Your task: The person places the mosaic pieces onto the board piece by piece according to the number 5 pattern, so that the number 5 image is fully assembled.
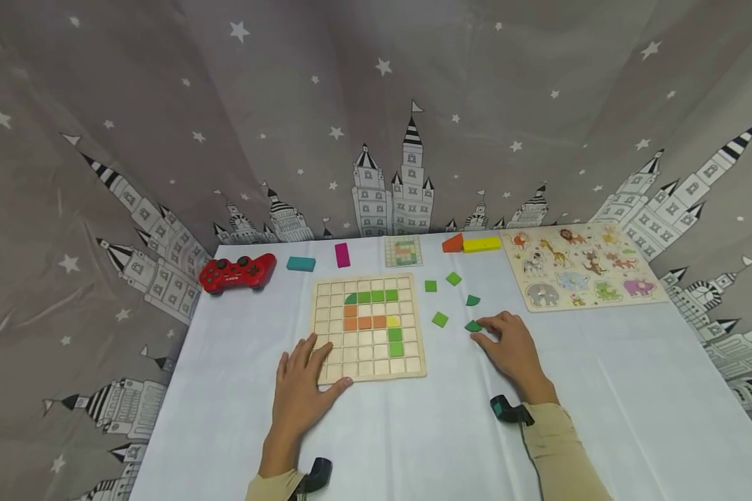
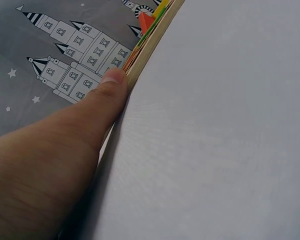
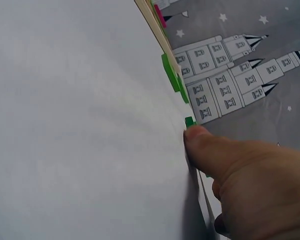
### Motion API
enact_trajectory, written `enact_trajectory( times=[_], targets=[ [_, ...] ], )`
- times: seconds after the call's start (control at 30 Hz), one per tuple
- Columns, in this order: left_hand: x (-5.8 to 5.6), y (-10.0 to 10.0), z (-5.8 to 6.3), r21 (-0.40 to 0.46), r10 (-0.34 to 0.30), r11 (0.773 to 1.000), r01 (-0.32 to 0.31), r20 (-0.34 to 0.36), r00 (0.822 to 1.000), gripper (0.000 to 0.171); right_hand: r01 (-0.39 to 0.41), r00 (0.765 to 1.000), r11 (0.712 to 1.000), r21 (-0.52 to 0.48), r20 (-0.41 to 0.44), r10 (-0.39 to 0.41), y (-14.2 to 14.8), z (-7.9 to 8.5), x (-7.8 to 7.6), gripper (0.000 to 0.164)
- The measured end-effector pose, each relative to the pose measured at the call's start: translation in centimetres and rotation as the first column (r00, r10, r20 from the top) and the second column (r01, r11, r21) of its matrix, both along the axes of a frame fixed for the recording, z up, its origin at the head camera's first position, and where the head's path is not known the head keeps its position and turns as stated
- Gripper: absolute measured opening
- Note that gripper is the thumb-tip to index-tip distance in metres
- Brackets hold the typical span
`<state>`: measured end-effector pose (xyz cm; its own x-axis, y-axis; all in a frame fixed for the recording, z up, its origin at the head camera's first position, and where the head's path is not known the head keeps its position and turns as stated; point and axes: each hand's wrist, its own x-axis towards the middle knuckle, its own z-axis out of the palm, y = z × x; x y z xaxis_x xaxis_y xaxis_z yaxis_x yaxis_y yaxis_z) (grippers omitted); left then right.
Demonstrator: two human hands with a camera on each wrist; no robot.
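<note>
As right hand (image 1: 512, 348) pinches, wedge (image 1: 472, 325) at fingertips (image 1: 485, 322)

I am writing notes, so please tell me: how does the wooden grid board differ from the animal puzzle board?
The wooden grid board is nearly square; the animal puzzle board is wider than deep. The grid board has square cells, some filled with plain coloured tiles, whereas the puzzle board shows animals. The left hand touches the grid board, while the puzzle board is untouched. Both lie on the white cloth.
</note>
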<state>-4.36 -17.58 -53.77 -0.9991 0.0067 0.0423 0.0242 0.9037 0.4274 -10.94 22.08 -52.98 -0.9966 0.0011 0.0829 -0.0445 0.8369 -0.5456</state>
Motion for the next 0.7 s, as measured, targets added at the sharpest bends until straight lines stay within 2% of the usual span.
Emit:
enact_trajectory(
  times=[0.1,0.23,0.37,0.53,0.7],
  targets=[
    [0.1,0.0,-0.1,-0.003,-0.003,1.0,0.003,-0.024,1.0,0.083,0.003,1.0,1.0,0.003,-0.016,-0.003,-0.3,-0.1,0.0,0.03],
    [0.4,0.1,-0.5,-0.008,-0.001,1.0,0.001,-0.02,1.0,0.083,-0.006,0.999,1.0,0.0,-0.034,0.006,-0.8,-0.5,0.2,0.027],
    [0.4,0.0,-0.3,0.003,-0.004,1.0,0.004,-0.017,1.0,0.083,-0.098,0.993,0.993,-0.063,-0.077,0.093,-1.9,-0.5,0.7,0.023],
    [0.1,-0.3,0.0,0.004,-0.017,1.0,0.017,0.004,1.0,0.084,-0.29,0.953,0.951,-0.108,-0.126,0.276,-5.3,-0.3,1.7,0.018],
    [0.1,-0.3,0.3,0.011,-0.018,1.0,0.018,0.004,1.0,0.083,-0.457,0.886,0.885,-0.085,-0.126,0.445,-8.5,-0.2,2.5,0.017]
  ],
)
